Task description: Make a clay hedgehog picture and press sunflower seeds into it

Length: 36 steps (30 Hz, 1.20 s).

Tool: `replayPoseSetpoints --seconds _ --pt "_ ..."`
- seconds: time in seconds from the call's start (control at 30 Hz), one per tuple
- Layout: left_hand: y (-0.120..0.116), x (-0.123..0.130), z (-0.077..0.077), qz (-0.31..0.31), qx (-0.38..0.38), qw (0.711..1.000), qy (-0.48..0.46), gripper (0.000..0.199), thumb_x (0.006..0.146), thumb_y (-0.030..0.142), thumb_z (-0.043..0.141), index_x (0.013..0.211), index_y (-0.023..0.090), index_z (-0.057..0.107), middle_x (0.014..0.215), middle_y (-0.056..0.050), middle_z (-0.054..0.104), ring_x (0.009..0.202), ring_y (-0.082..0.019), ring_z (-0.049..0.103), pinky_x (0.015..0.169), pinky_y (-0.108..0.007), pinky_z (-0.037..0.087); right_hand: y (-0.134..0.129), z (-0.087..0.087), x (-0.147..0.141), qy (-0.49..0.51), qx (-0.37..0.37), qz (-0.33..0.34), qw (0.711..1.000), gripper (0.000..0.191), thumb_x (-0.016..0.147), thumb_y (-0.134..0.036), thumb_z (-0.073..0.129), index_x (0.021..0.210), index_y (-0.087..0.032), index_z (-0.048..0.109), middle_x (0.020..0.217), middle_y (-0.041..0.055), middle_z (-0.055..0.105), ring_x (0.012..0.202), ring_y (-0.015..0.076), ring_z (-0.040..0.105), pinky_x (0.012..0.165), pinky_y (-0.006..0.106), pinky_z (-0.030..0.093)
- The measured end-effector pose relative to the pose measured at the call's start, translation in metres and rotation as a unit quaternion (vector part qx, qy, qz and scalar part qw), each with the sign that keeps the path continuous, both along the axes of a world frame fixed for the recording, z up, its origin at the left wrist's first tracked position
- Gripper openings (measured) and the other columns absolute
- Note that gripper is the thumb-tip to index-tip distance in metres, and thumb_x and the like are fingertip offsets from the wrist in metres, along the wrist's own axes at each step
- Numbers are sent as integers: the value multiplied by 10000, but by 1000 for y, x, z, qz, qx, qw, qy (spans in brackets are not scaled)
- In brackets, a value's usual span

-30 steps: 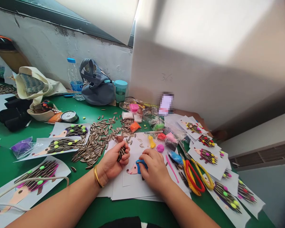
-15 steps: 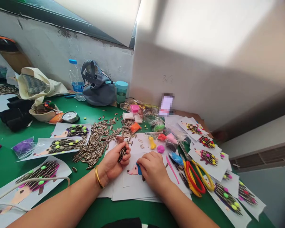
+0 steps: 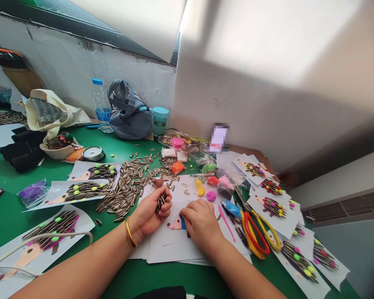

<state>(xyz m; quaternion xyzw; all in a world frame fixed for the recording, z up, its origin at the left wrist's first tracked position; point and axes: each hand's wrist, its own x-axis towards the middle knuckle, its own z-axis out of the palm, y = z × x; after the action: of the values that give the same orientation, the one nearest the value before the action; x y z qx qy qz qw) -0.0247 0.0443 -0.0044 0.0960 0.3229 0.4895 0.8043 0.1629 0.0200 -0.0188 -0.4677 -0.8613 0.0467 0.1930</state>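
Left hand (image 3: 149, 214) cupping striped sunflower seeds (image 3: 160, 201), right hand (image 3: 201, 222) pressing blue clay (image 3: 183, 222)

Craft workspace: green tabletop (image 3: 6, 211) strewn with sunflower seeds (image 3: 127, 191), modelling clay pieces (image 3: 177, 167), scissors (image 3: 255, 234) and finished paper hedgehog pictures (image 3: 81, 192).

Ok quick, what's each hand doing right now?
Left hand: closed around a bunch of striped sunflower seeds.
Right hand: fingers curled down, pressing on the blue clay of the paper hedgehog picture; holding nothing visible.
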Motion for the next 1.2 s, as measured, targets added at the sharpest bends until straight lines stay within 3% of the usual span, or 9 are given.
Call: replayPoseSetpoints --seconds 0.23,0.47,0.67,0.87,0.97,1.03,1.1,1.2 --pt "1 -2 3 -17 -6 1000 9 190 924 235 500 755 154 535 667 32 453 412 -29 361 358 -128 210 -3 6 3 83 2 -4 997 179 904 -186 608 1024 -257 720 872 36 654 865 207 529 778 360 328" --pt "-15 9 11 -112 -32 992 46 151 845 195 507 731 131 581 628 28 463 372 -16 292 352 -139 131 -8 14 6 211 -10 -5 977 212 951 -233 538 1107 -228 682 973 64 653 925 219 552 823 365 410" --pt "-34 26 14 -154 -40 982 107 222 842 291 551 698 128 591 588 6 512 367 -29 323 357 -153 122 -13 21 1 259 -81 1 962 154 889 -194 616 990 -261 711 911 35 632 899 206 557 807 349 442" --pt "-38 27 15 -176 -8 972 154 193 812 317 587 724 145 586 591 17 510 392 -30 334 380 -155 121 -16 23 1 301 -93 10 949 115 848 -157 630 892 -246 688 897 26 637 902 195 577 806 339 469" --pt "-38 26 15 -185 -5 972 144 260 820 390 621 751 140 604 620 6 532 398 -29 351 380 -154 117 -17 20 5 347 -116 1 931 66 885 -200 579 896 -232 636 982 46 677 919 195 613 825 350 498" --pt "-37 24 16 -193 -5 972 135 269 818 393 634 752 134 608 639 2 537 401 -21 355 378 -150 119 -16 17 8 390 -149 -19 908 52 909 -226 539 900 -225 590 1039 62 691 880 185 642 758 326 526" --pt "-35 21 18 -193 -5 974 119 222 818 339 631 741 133 598 659 4 534 405 -13 350 378 -143 120 -15 14 13 415 -173 -34 893 64 924 -246 515 914 -221 573 987 60 697 810 172 654 668 290 530" --pt "-28 14 19 -155 -11 984 84 149 824 249 607 729 141 571 652 20 503 401 -10 328 373 -135 123 -12 14 21 389 -155 -44 907 107 940 -271 499 908 -217 585 795 20 659 709 158 633 622 271 514"
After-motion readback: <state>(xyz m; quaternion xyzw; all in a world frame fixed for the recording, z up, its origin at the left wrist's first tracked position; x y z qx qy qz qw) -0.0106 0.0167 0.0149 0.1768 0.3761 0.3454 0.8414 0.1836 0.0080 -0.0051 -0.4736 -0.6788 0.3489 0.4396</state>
